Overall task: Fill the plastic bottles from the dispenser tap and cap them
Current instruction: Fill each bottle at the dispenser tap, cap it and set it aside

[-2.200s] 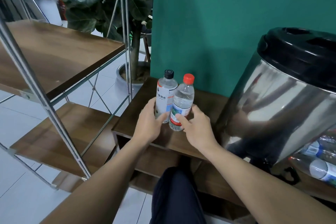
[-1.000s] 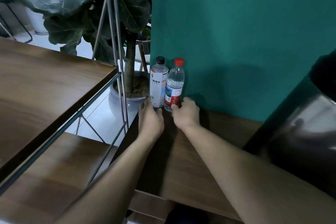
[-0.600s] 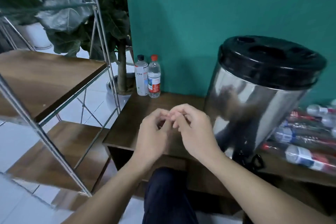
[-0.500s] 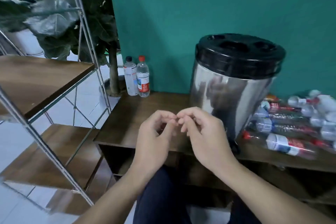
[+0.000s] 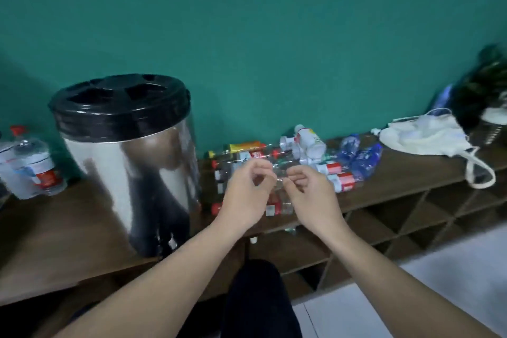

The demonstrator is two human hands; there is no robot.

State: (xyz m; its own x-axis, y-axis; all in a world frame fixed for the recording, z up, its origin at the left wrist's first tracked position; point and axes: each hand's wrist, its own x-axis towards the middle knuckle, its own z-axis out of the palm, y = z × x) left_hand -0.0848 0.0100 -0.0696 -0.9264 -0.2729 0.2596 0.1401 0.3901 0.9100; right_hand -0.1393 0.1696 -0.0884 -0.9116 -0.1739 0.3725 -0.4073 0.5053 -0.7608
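The wooden bench (image 5: 68,230) runs along the green wall and carries everything else. The dispenser (image 5: 129,164), a steel drum with a black lid, stands at the bench's front edge, probably so that a bottle can be held under the tap low on its front; the tap itself is too dark and blurred to make out.

Two capped bottles (image 5: 28,170) stand upright at the far left, well apart from the supply, which suggests they are finished and set aside. The pile of bottles (image 5: 307,162) lies on its side to the right of the dispenser, against the wall: loose stock within reach of both hands. A white cloth bag (image 5: 428,137) lies further right.

The left hand (image 5: 247,195) and right hand (image 5: 310,195) hover side by side in front of the pile. On each, the fingers are loosely curled with thumb near forefinger. Neither plainly holds anything; motion blur hides any fingertip contact with a bottle.
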